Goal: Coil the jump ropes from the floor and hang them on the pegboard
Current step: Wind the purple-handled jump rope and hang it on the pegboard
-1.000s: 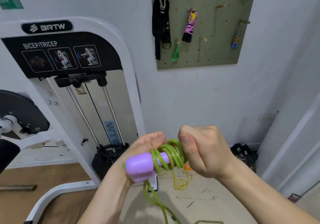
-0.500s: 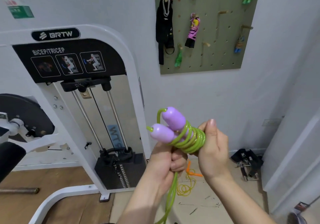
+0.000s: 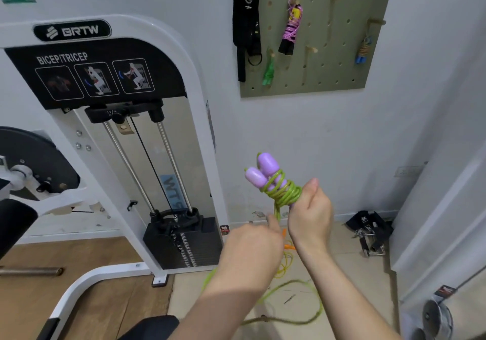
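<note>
1. The rope (image 3: 282,195) is green with two purple handles (image 3: 260,171).
2. The pegboard (image 3: 315,50) is dull green with dark dots.
3. On it hang a black strap (image 3: 246,23), a pink and yellow rope (image 3: 292,27), and a blue one (image 3: 363,51).
4. The machine (image 3: 147,50) is white with a black sign (image 3: 86,76).
5. A cord (image 3: 285,263) on the floor looks yellow, maybe with orange ends.

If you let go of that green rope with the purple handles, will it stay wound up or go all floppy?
Probably floppy. The green rope bends in tight loops around the purple handles, and its loose end trails limply over the floor. The coils seem springy, so they may unwind unless the right hand keeps pinching them.
</note>
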Demonstrator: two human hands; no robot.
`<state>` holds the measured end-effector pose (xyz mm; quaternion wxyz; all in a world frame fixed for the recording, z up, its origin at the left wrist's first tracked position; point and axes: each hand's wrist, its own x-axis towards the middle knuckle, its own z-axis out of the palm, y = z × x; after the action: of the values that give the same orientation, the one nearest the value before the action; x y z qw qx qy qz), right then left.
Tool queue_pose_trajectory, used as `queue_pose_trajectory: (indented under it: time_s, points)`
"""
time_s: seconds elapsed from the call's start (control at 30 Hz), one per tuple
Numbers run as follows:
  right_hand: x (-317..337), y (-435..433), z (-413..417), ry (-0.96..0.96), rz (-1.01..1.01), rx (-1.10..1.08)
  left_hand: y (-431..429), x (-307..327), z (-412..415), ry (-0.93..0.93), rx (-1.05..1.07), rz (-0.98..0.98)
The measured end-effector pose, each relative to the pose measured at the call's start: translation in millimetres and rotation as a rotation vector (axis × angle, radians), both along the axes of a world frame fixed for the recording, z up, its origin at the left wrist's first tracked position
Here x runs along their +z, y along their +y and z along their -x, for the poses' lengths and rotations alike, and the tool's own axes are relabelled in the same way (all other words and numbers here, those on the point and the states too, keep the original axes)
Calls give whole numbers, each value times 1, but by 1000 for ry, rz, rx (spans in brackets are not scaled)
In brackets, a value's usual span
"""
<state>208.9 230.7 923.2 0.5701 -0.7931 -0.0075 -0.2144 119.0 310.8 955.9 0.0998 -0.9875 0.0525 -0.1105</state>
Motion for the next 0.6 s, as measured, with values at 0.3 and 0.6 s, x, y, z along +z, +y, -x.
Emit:
queue_pose_trajectory:
  time_s: [0.3,0.6]
  points:
    - [13,-13,7,57,628,328,28,10,-7,-122,-284,-16]
    - [41,-20,4,191,376,613,44,44,-13,-132,-321,461]
